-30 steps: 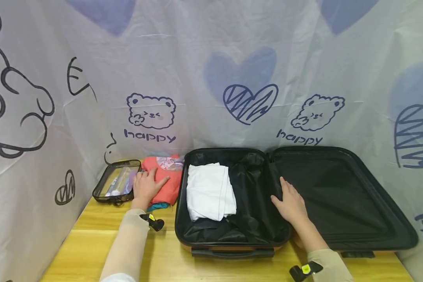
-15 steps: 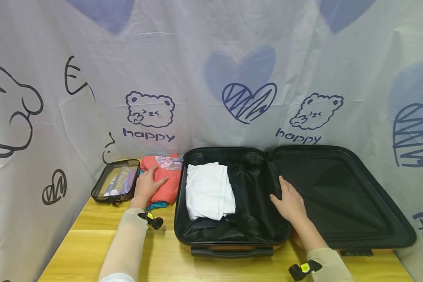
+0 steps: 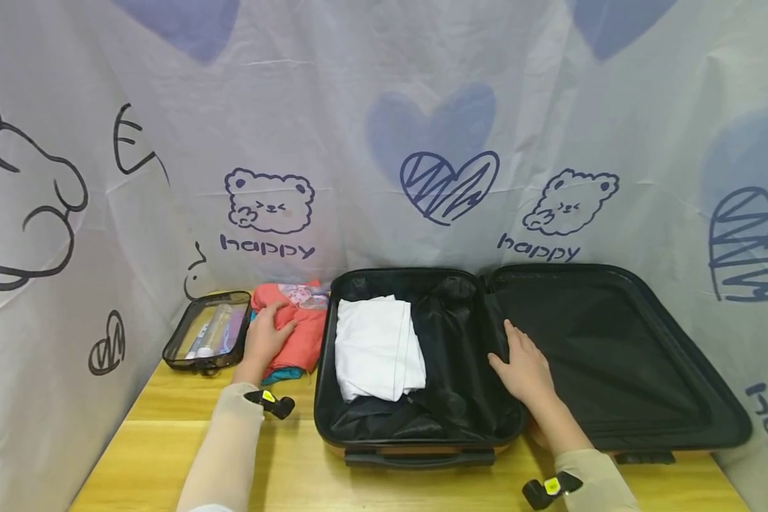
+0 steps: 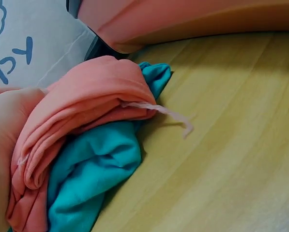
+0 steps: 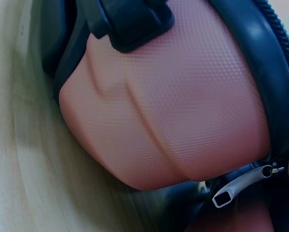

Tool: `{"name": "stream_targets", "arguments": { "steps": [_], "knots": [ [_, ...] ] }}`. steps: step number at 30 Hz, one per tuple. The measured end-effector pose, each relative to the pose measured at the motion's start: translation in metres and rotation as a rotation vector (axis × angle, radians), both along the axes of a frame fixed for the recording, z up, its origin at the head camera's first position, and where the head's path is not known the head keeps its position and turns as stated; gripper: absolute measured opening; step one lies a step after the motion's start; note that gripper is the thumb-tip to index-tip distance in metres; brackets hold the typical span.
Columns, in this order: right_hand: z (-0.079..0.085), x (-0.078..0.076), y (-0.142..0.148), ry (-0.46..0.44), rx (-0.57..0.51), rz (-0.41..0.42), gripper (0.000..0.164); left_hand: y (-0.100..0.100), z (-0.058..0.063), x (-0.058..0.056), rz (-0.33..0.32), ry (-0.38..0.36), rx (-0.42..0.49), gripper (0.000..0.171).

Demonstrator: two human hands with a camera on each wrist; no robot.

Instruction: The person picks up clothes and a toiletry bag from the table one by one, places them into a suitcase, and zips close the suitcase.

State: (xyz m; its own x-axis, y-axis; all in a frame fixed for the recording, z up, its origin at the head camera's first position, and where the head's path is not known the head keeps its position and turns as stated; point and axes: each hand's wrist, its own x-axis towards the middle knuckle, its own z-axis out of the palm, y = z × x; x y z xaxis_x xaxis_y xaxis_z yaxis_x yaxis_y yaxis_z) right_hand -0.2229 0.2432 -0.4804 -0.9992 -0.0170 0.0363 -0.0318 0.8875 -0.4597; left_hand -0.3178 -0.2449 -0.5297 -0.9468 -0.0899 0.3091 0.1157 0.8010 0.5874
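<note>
The left hand has edged from the pouch, thumb drawn toward its fingers.

I inspect a table of yellow wood-grain finish, a straight line crossing its surface at my left. Farthest left upon it I record a clear pouch with black edging, lying flat. Just beside it I note a folded teal cloth on the wood, bearing a folded coral cloth; from the latter a pale string extends over the boards. Next I find an open suitcase, black-lined, its lid laid out to my right.
</note>
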Motion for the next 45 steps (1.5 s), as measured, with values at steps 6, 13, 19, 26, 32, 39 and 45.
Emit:
{"name": "stream_targets", "arguments": {
  "steps": [6, 13, 19, 26, 32, 39, 45],
  "knots": [
    [-0.001, -0.001, 0.001, 0.006, -0.004, -0.002, 0.077, 0.0, 0.006, -0.005, 0.002, -0.164, -0.022, 0.065],
    [-0.002, -0.003, 0.001, 0.001, -0.001, -0.005, 0.077, -0.004, 0.012, -0.008, -0.066, -0.215, 0.107, 0.052],
    [-0.002, -0.003, 0.0, -0.006, -0.004, -0.001, 0.076, -0.007, 0.018, -0.005, -0.079, -0.139, 0.143, 0.047],
    [-0.002, -0.003, 0.0, -0.015, 0.004, -0.004, 0.077, -0.006, 0.033, -0.003, -0.085, -0.07, 0.207, 0.045],
    [-0.002, -0.002, 0.001, -0.014, -0.001, -0.002, 0.078, -0.007, 0.046, -0.003, -0.097, -0.038, 0.279, 0.045],
    [-0.001, -0.002, 0.001, -0.015, -0.001, -0.005, 0.077, -0.012, 0.069, 0.003, -0.075, -0.013, 0.275, 0.046],
    [0.0, -0.003, 0.0, -0.014, -0.006, -0.007, 0.077, -0.013, 0.09, 0.009, -0.072, -0.024, 0.269, 0.048]
  ]
}}
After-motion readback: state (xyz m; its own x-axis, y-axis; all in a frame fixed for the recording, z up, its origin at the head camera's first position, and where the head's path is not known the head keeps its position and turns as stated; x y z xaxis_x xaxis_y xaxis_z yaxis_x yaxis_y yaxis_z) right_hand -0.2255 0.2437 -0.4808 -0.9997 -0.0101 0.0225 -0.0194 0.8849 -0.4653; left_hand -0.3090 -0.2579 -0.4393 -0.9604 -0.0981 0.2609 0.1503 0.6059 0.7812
